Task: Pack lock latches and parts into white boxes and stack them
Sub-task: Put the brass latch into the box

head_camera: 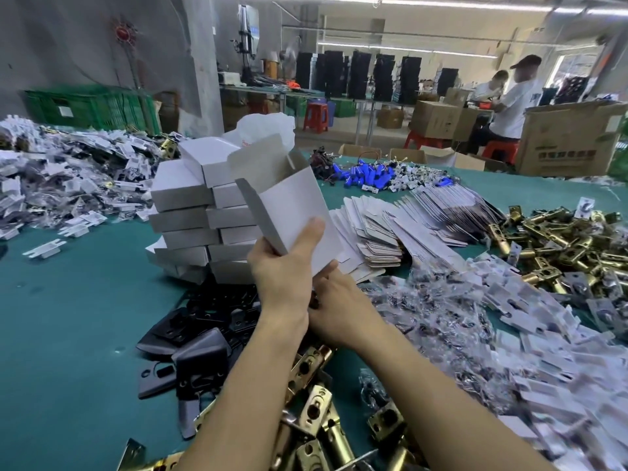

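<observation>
A left hand grips an open white box, thumb pressed flat on its front. The right hand, just beneath, touches the box's bottom edge; its fingers are hidden, so its grip cannot be told. A stack of boxes stands just beyond.

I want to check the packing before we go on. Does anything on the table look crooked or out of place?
Yes. The stack of white boxes beside the open box is uneven: the boxes are turned at different angles, and the top box lies tilted, not flat. It might slip.
</observation>
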The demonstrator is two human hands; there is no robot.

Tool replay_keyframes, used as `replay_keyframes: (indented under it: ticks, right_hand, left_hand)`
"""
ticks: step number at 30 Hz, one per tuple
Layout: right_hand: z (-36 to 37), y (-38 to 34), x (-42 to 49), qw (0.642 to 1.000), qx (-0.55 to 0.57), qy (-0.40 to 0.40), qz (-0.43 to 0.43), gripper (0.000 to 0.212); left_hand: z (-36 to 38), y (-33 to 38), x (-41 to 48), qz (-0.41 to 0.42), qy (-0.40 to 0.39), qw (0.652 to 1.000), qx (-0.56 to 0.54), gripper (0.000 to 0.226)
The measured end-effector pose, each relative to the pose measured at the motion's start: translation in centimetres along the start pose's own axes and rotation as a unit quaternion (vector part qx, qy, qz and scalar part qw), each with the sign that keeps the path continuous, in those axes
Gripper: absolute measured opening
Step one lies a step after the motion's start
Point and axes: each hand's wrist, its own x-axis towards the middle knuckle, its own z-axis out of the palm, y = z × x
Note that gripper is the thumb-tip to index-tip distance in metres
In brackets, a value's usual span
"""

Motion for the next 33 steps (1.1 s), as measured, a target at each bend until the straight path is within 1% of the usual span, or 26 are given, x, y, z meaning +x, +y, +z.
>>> replay_keyframes:
  ticks: [3,4,6,8,11,16,18,20,22,24,25,26,28,30,31,33]
  right_hand:
    - [0.6,-0.4,0.0,0.999,-0.014,0.050,-0.001,0.021]
    - [0.8,-0.4,0.1,0.998,-0.018,0.065,-0.010,0.022]
    - [0.9,-0.2,0.4,0.997,-0.020,0.067,-0.012,0.038]
    - [0.8,-0.2,0.6,0.998,-0.018,0.053,-0.005,0.045]
    - [0.8,-0.3,0.6,0.998,-0.007,0.054,-0.012,0.039]
    - [0.9,-0.6,0.2,0.992,0.022,0.112,-0.049,0.027]
    - [0.7,-0.6,-0.1,0.988,0.056,0.126,-0.069,0.025]
    - [0.4,-0.6,-0.5,0.981,0.133,0.129,-0.056,0.019]
    - [0.2,-0.5,-0.4,0.972,0.211,0.105,-0.010,0.007]
    - [-0.1,-0.1,-0.4,0.965,0.254,0.059,0.019,0.014]
    - [-0.5,0.2,-0.4,0.961,0.271,0.040,0.029,0.012]
    - [-0.9,0.7,-0.6,0.955,0.292,0.034,0.037,0.007]
    - [-2.4,2.0,-1.4,0.934,0.341,0.063,0.080,0.012]
    - [-4.3,3.6,-2.9,0.893,0.420,0.105,0.122,0.014]
    - [-5.1,4.4,-3.8,0.869,0.461,0.130,0.128,0.014]
    - [-6.6,5.6,-5.5,0.824,0.520,0.186,0.126,0.014]
  left_hand:
    - [0.2,0.1,-0.3,0.018,-0.012,1.000,0.011,0.020]
    - [0.3,0.1,-0.5,0.026,-0.014,0.999,0.018,0.021]
    - [0.4,0.1,-0.7,0.035,-0.021,0.999,0.031,0.022]
    - [0.4,0.1,-0.8,0.039,-0.028,0.998,0.037,0.021]
    - [0.2,0.1,-0.7,0.041,-0.031,0.998,0.042,0.021]
    - [0.1,-0.1,-0.7,0.060,-0.044,0.995,0.071,0.023]
    - [0.2,0.1,-0.8,0.064,-0.049,0.994,0.070,0.024]
    - [0.2,0.2,-0.9,0.065,-0.049,0.995,0.063,0.024]
    - [0.3,0.3,-1.0,0.062,-0.050,0.995,0.056,0.025]
    - [0.3,0.5,-1.1,0.058,-0.047,0.995,0.059,0.028]
    - [0.3,0.5,-1.1,0.063,-0.049,0.995,0.061,0.029]
    - [0.4,0.6,-1.2,0.067,-0.052,0.995,0.059,0.029]
    - [0.5,0.8,-1.3,0.063,-0.071,0.994,0.046,0.029]
    - [0.3,0.7,-1.4,0.048,-0.115,0.991,0.040,0.030]
    - [0.2,0.6,-1.5,0.025,-0.145,0.988,0.046,0.033]
    - [-0.2,0.5,-1.7,-0.057,-0.214,0.972,0.075,0.049]
